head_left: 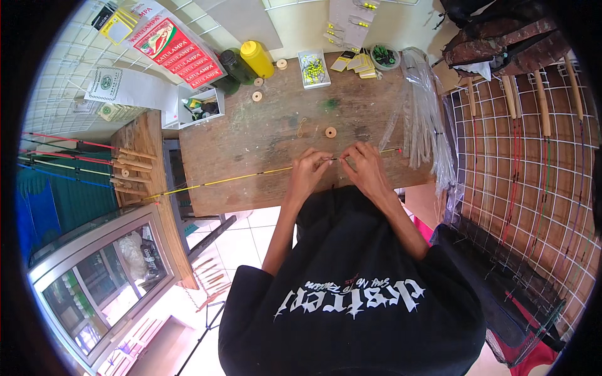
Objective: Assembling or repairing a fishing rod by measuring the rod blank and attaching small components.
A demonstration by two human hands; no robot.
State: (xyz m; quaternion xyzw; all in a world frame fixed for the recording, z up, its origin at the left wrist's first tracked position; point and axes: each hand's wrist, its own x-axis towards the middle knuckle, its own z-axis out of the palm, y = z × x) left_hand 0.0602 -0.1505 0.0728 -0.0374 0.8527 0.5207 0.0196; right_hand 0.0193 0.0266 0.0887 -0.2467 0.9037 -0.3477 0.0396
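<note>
A thin yellow fishing rod [226, 180] with dark and red bands lies slantwise across the near part of the wooden table [251, 135], sticking out past its left side. My left hand [310, 170] is closed in a pinch at the rod. Close beside it, the fingertips of my right hand [365, 168] pinch at the same rod, where a short dark section shows between both hands. Any finer piece in the fingertips is too small to make out. Just beyond them sit a round wooden disc [330, 132] with a hole and a small loop of yellow thread [302, 128].
Along the back stand a yellow squeeze bottle [257, 59], a dark bottle [238, 67], a white box of yellow-green beads [313, 70] and a cup of green pieces [384, 56]. Clear plastic sleeves [426, 113] hang over the right edge. Wooden-handled rods [542, 103] hang on a white grid.
</note>
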